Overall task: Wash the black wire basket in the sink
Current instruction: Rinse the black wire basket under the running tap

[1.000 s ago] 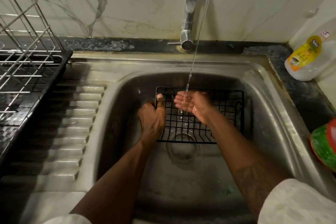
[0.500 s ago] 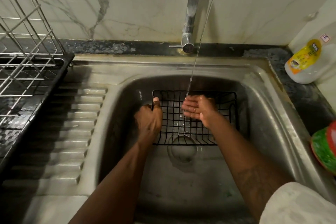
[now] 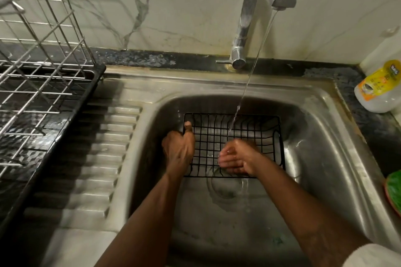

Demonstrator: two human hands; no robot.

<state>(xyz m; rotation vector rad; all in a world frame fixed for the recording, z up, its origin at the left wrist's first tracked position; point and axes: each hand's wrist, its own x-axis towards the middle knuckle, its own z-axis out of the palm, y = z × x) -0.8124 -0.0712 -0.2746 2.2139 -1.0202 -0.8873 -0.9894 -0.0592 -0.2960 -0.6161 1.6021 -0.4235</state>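
The black wire basket (image 3: 217,134) sat in the sink (image 3: 321,149) at frame centre, under running water (image 3: 249,76). The left hand (image 3: 179,151) gripped its left rim; the right hand (image 3: 236,158) lay loosely cupped on its mesh.

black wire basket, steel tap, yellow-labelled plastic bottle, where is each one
black wire basket (image 3: 213,136): head view, bare mesh floor
steel tap (image 3: 246,17): head view, upright neck
yellow-labelled plastic bottle (image 3: 377,83): head view, yellow label
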